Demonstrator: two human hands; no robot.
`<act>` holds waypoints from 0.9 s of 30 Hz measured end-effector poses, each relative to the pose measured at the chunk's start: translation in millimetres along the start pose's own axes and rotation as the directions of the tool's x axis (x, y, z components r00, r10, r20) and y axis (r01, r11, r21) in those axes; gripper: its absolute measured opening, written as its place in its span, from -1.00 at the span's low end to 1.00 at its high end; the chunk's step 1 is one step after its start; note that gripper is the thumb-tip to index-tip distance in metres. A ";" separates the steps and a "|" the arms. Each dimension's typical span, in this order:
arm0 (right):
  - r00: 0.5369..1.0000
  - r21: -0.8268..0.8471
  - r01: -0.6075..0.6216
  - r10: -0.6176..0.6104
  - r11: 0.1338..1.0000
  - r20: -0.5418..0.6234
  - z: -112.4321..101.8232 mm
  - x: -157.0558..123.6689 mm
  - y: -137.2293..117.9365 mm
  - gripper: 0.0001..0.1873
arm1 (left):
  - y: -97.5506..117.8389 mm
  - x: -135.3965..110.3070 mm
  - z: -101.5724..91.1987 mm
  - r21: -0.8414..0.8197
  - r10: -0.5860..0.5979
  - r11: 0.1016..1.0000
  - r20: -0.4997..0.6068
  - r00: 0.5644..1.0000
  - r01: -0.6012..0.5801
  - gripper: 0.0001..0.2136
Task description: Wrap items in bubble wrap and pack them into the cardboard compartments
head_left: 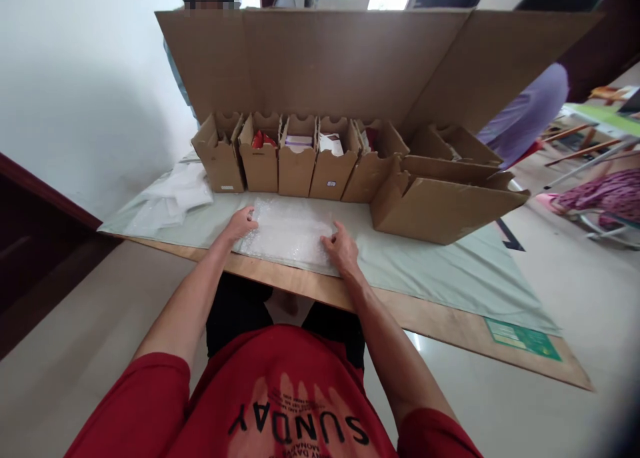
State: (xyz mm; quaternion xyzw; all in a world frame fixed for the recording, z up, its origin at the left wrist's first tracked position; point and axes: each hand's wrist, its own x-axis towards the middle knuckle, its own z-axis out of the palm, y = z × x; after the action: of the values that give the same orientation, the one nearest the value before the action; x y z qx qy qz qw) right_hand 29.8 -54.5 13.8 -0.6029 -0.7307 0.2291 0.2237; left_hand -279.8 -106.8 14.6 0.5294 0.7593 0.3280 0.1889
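A clear sheet of bubble wrap (289, 233) lies flat on the pale green table cover (425, 271), near the table's front edge. My left hand (241, 223) rests on the sheet's left edge with its fingers curled over it. My right hand (341, 248) presses on the sheet's right edge, fingers bent and pinching the wrap. Both forearms reach forward from my red shirt.
Behind the sheet stands a row of small open cardboard bins (295, 157) with packets inside, and a larger low carton (440, 201) to the right. A tall cardboard screen (350, 65) backs them. White plastic bags (173, 195) lie at the left. Other people are beyond the screen.
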 end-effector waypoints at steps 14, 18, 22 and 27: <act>0.976 0.534 0.069 -0.168 0.843 0.139 -8.1 -8.9 16.9 -0.60 | 66.0 -73.6 43.2 0.266 0.436 0.790 0.391 0.810 -0.553 -0.16; 0.979 0.652 0.007 -0.139 0.758 0.151 -15.0 -0.7 17.4 -0.48 | 74.6 -71.2 45.6 0.323 0.440 0.762 0.379 0.814 -0.562 -0.39; 0.959 0.710 -0.029 -0.182 0.703 0.219 -35.4 -7.2 35.0 -0.36 | 79.0 -63.0 42.5 0.317 0.427 0.788 0.335 0.840 -0.527 -0.62; 0.912 0.416 0.300 -0.386 0.858 0.137 -56.6 -18.4 66.7 -0.27 | 89.0 -51.0 34.5 0.261 0.424 0.794 0.410 0.808 -0.549 -0.76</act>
State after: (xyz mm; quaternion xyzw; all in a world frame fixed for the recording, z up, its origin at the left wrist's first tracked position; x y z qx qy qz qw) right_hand 119.0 -57.8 17.6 -0.3778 -0.7869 0.3887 0.2950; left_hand -178.7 -123.8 49.1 0.7819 0.5993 0.1243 0.1185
